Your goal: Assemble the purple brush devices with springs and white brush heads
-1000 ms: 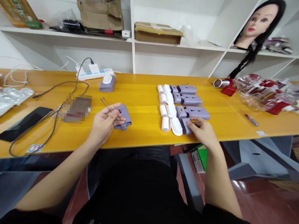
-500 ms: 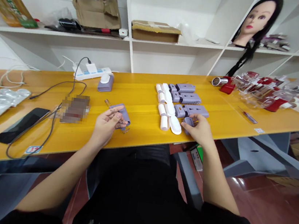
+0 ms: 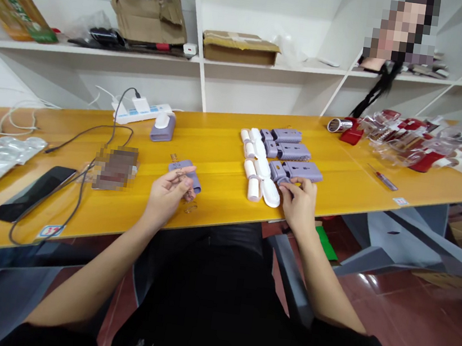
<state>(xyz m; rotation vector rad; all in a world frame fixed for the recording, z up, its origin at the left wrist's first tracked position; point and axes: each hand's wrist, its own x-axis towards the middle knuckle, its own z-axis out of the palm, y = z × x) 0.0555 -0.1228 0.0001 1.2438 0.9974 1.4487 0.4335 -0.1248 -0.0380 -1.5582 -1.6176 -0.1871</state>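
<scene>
Around a purple casing [image 3: 196,180] on the left side of the table, my left hand [image 3: 168,193] is closed, holding a purple casing together with thin wire pieces that poke out near the fingertips. At the near end of the rows, my right hand [image 3: 299,202] pinches a small purple cap, mostly hidden by the fingers. Just beyond it lie long purple casings [image 3: 304,171] beside smaller purple pieces [image 3: 276,170]. White oval shells [image 3: 271,193] and white cylinders [image 3: 253,188] line up to the left of them.
A power strip [image 3: 145,112] stands at the back, with another purple casing [image 3: 163,130] beside it. A phone [image 3: 35,192] and cables lie at the left. A screwdriver [image 3: 384,179] and clear-and-red plastic parts [image 3: 409,140] are at the right, below white shelves.
My right hand has moved slightly left with the purple cap, toward the small purple pieces. My left hand has shifted slightly right and down.
</scene>
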